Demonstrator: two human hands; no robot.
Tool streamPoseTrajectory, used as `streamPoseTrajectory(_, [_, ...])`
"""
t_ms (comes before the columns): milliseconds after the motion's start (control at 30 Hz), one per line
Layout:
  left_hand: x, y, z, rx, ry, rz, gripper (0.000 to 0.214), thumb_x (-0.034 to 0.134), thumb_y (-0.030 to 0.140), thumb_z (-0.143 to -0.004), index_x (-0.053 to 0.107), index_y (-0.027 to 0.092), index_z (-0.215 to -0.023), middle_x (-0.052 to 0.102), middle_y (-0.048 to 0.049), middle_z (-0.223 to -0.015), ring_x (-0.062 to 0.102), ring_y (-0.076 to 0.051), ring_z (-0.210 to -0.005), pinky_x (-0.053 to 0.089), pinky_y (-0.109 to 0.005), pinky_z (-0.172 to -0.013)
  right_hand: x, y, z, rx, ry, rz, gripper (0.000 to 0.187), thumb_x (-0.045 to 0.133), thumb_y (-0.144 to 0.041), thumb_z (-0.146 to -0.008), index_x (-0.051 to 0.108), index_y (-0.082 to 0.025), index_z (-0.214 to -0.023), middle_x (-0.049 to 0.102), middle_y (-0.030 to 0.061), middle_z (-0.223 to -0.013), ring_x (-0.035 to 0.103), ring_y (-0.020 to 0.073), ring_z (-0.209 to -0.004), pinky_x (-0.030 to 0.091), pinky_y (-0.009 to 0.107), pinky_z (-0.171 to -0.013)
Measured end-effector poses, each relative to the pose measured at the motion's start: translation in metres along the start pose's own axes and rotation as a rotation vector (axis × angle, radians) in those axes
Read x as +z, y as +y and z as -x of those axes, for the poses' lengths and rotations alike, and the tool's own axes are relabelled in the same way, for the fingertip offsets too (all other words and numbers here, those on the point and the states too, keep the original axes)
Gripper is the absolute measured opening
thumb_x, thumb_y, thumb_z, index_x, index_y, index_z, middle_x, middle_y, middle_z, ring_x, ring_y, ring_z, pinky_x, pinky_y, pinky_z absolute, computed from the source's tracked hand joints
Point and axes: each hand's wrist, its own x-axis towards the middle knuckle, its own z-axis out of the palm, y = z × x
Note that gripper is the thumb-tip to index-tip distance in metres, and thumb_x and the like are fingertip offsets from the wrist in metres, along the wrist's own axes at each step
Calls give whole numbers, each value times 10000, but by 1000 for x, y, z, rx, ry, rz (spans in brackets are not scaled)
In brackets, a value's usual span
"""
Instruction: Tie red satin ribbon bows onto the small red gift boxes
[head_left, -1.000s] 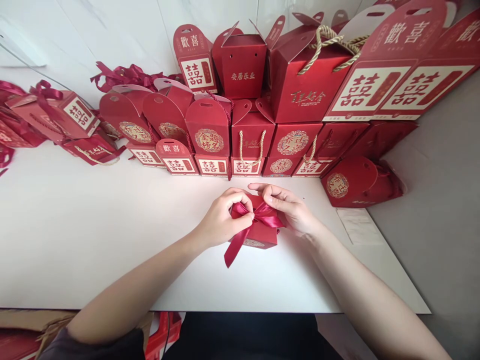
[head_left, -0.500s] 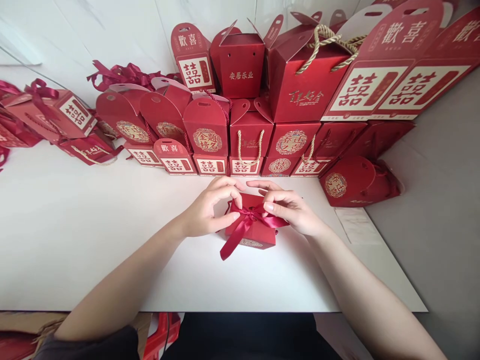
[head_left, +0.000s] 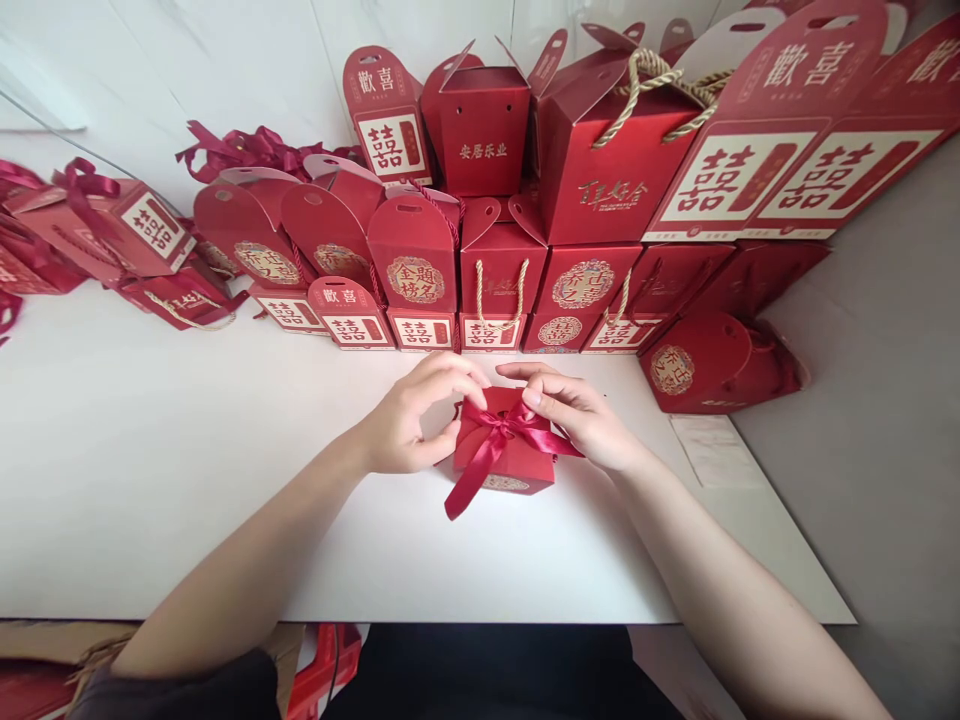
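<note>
A small red gift box (head_left: 532, 478) stands on the table, with a shiny dark-pink ribbon (head_left: 480, 468) tied in a bow across its top. One tail hangs over the box's front and another reaches right. At the bow's right loop, my right hand (head_left: 581, 415) pinches the ribbon between thumb and forefinger. Curved around the left side of the box is my left hand (head_left: 412, 415), thumb and fingers apart. Its forefinger tip is close to the left loop; whether it touches cannot be seen.
Stacked red boxes (head_left: 502, 280) line the back of the white table (head_left: 225, 480). Ribbon-tied boxes (head_left: 112, 225) are piled at the left, near loose ribbons (head_left: 247, 150). A tilted box (head_left: 712, 365) and a pale paper sheet (head_left: 716, 450) lie at the right by the grey wall.
My left thumb has drawn away from the bow, so that hand has opened. The right fingers have shifted slightly left and up on the right loop. The box has moved slightly to the right.
</note>
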Motion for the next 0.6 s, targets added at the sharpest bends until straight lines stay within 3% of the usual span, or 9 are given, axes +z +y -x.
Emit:
streamPoseTrajectory(133, [-5, -4, 5, 64, -5, -203, 308, 542, 71, -727, 725, 299, -825, 660, -37, -1070, 594, -221, -956, 482, -409, -876, 0, 0, 1, 23, -5, -9, 359, 547, -471, -938, 619, -207, -707, 572, 47, -1350, 496, 238, -1292, 340, 369, -1080])
streamPoseTrajectory(367, [-9, -3, 4, 177, 79, -277, 371, 545, 37, -742, 740, 324, -873, 677, -22, -1016, 595, -201, -890, 477, -388, -828, 0, -1, 1, 49, -13, -18, 355, 558, -475, -929, 600, -200, -709, 574, 51, -1347, 540, 241, -1230, 349, 376, -1056])
streamPoseTrajectory(600, [-9, -3, 2, 207, 13, -348, 400, 560, 81, -744, 755, 369, -943, 671, -25, -997, 594, -191, -851, 481, -376, -781, 0, -2, 1, 59, -19, -42, 343, 564, -459, -930, 594, -196, -710, 580, 53, -1329, 550, 233, -1211, 359, 364, -1040])
